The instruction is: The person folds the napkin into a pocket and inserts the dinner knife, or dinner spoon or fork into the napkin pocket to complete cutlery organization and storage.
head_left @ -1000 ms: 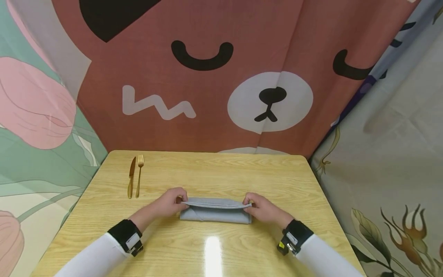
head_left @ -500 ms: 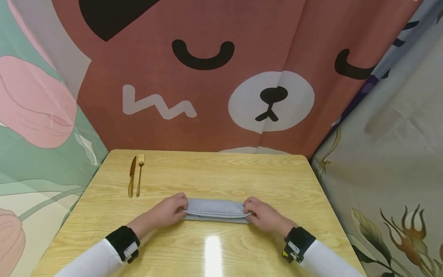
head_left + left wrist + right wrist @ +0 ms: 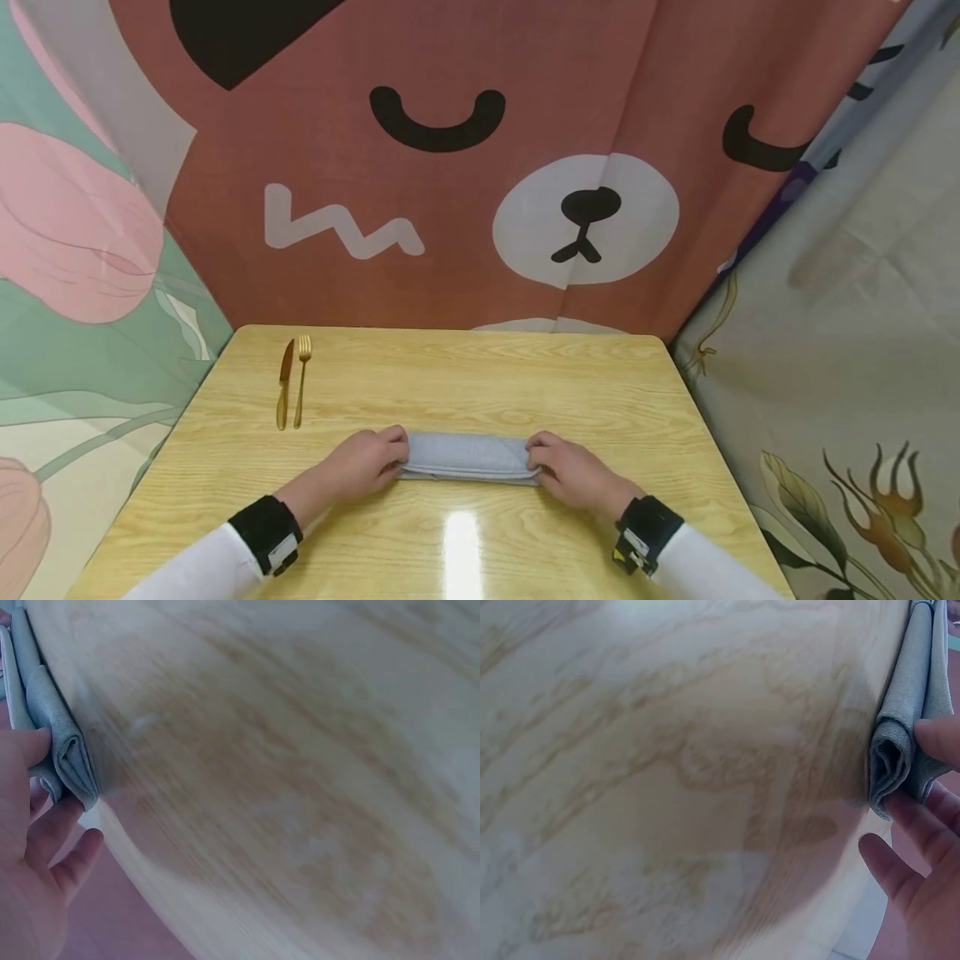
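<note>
A grey-blue cloth napkin [image 3: 468, 455], folded into a narrow strip, lies crosswise near the middle of the table. My left hand [image 3: 365, 463] pinches its left end, and my right hand [image 3: 576, 472] pinches the right end. In the left wrist view, the napkin's end [image 3: 69, 761] shows rolled layers, with the thumb on the near side and fingers beneath. The right wrist view has the other end [image 3: 891, 761] curled into a small loop beside the thumb [image 3: 937, 740]. Both hands carry black wrist straps.
A gold knife [image 3: 283, 387] and a gold fork [image 3: 302, 383] lie side by side at the far left of the wooden table [image 3: 487, 375]. A brown bear-print curtain [image 3: 442, 192] hangs behind the table, with patterned cloths at both sides.
The napkin's raised upper edge has come down toward the person, covering most of the front layer. Both hands have moved slightly nearer the person, still gripping the ends. The cutlery has stayed put.
</note>
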The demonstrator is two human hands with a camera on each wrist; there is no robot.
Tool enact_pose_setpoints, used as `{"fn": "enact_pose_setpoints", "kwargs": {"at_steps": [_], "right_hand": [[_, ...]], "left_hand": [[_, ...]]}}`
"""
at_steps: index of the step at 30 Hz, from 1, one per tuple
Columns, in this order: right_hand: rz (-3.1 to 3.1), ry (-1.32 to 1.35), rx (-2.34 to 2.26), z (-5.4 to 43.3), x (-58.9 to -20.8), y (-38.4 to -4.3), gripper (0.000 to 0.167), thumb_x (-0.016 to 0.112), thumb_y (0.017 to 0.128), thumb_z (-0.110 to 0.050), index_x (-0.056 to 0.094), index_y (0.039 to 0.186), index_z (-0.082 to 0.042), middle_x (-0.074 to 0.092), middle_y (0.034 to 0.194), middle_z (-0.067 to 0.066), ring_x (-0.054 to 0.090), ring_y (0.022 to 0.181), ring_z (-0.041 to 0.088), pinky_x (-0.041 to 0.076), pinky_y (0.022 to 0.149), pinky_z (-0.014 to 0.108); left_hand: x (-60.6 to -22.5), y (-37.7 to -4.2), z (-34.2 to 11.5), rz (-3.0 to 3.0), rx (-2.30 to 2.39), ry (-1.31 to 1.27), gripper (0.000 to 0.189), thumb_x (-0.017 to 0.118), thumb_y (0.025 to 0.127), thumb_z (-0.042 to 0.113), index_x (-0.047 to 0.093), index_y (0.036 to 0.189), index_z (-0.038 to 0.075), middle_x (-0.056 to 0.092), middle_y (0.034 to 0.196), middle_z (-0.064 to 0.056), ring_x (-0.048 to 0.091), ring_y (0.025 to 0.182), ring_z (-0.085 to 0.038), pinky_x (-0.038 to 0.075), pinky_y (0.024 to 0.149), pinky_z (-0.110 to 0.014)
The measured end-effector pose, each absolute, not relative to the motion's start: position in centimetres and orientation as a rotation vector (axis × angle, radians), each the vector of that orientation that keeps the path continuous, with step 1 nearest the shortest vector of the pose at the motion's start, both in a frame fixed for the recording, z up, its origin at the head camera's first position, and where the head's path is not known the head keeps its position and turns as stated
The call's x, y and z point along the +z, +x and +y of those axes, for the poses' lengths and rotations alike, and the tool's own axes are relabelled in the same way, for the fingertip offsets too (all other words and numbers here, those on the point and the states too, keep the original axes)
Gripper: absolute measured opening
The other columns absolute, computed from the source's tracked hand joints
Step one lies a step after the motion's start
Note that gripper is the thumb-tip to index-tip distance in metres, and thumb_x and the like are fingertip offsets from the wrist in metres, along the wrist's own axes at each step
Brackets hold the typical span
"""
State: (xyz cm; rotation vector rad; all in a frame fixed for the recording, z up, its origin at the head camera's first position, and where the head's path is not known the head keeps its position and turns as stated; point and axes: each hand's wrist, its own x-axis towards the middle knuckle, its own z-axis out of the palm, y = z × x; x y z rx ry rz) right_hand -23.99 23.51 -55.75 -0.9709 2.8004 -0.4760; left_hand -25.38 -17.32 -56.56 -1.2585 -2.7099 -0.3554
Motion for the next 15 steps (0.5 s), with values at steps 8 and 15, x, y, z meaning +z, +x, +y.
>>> {"fn": "enact_pose_setpoints", "kwargs": {"at_steps": [8,15], "right_hand": [[2.844,-1.010,-0.422,23.63,-56.27,-24.14,0.011,0.071,0.096,-0.022,0.073,0.102,-0.032,0.063,0.136,-0.005,0.066,0.116,0.014,0.055,0.100,0.044],[2.891,-1.071,-0.390,23.93,-56.68,-24.49,0.015,0.075,0.093,-0.022,0.076,0.106,-0.030,0.064,0.135,-0.003,0.068,0.113,0.016,0.056,0.097,0.047]], "left_hand": [[-57.01,-25.43,-17.45,-2.629,-0.201,-1.296,0.011,0.075,0.094,0.028,0.064,0.091,0.026,0.062,0.104,0.009,0.055,0.079,-0.004,0.050,0.073,-0.029],[-57.50,-25.58,-17.48,-2.585,-0.173,-1.291,0.008,0.076,0.093,0.027,0.068,0.091,0.026,0.064,0.105,0.008,0.060,0.086,-0.006,0.051,0.078,-0.033]]}}
